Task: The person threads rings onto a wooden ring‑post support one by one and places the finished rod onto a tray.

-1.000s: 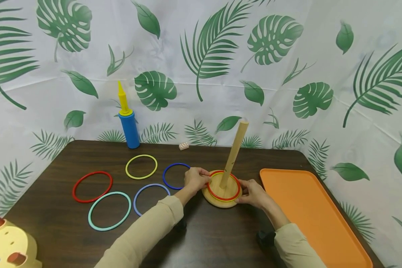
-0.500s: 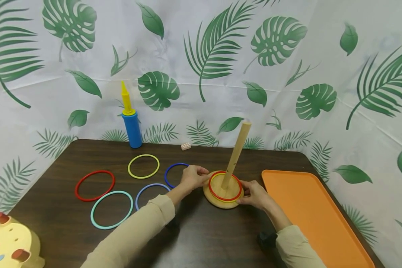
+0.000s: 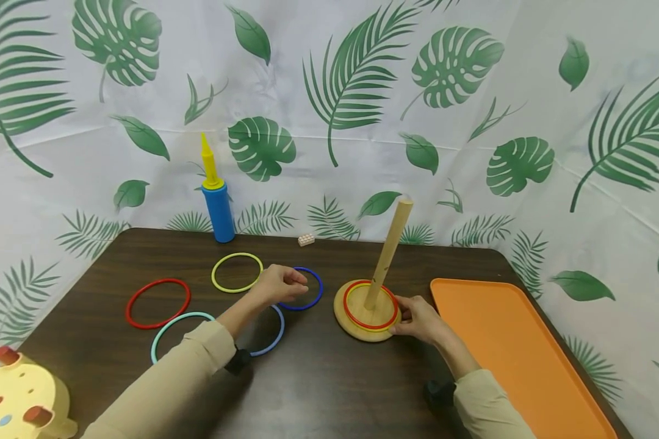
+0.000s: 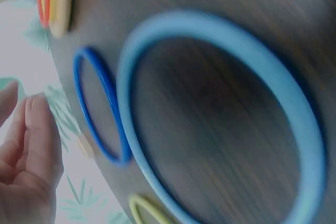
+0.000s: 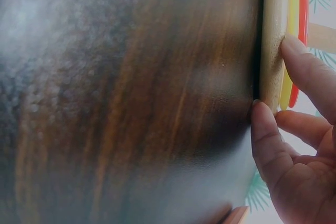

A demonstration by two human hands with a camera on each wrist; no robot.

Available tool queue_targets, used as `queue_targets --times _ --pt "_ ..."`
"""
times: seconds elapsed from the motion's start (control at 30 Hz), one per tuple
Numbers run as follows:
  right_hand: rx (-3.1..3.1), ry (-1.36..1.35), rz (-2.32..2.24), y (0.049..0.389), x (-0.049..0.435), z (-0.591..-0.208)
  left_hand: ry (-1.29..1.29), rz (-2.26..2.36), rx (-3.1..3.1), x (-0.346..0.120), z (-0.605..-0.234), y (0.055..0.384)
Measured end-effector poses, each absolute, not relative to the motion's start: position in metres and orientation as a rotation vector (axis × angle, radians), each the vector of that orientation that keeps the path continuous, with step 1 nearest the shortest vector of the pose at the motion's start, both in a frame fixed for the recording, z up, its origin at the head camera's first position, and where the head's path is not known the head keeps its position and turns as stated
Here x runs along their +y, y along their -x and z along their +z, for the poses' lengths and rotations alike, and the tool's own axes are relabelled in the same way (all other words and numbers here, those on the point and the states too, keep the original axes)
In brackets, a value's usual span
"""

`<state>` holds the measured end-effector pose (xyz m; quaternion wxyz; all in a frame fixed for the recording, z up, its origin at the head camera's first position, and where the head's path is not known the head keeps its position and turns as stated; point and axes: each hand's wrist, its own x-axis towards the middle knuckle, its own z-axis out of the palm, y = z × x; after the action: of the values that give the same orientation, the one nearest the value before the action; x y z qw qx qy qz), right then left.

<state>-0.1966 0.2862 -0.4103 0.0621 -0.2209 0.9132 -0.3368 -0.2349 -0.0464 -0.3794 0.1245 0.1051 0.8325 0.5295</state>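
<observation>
A wooden peg (image 3: 391,250) rises, leaning in view, from its round base (image 3: 358,308). A red ring (image 3: 345,305) and a yellow ring (image 5: 293,14) lie stacked around the peg on the base. My right hand (image 3: 420,320) grips the base's near right edge between thumb and fingers. My left hand (image 3: 279,285), fingers loosely bent and holding nothing, hovers left of the base, over the dark blue ring (image 3: 321,288). Beneath the left wrist lies a periwinkle blue ring (image 3: 282,326), large in the left wrist view.
Another red ring (image 3: 141,326), a turquoise ring (image 3: 154,350) and a pale yellow ring (image 3: 214,277) lie at the left. A blue-and-yellow hand pump (image 3: 219,213) and a small pale block (image 3: 306,239) stand at the back. An orange tray (image 3: 505,341) lies right; a yellow toy (image 3: 38,390) front left.
My left hand has let go of the base's left side and moved left over the dark blue ring. The right hand stays at the base.
</observation>
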Motion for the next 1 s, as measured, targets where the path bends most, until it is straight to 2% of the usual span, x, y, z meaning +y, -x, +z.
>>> queue_targets --times 0.33,0.5,1.0 --pt "2.764 0.634 -1.007 0.196 0.287 -0.410 -0.213 1.303 2.576 -0.101 -0.375 0.234" --pt "2.751 0.622 -1.021 0.196 0.286 -0.410 -0.270 1.204 2.650 -0.120 -0.381 0.232" --pt "2.750 0.648 -1.026 0.196 0.286 -0.410 -0.288 1.007 2.732 -0.137 -0.395 0.228"
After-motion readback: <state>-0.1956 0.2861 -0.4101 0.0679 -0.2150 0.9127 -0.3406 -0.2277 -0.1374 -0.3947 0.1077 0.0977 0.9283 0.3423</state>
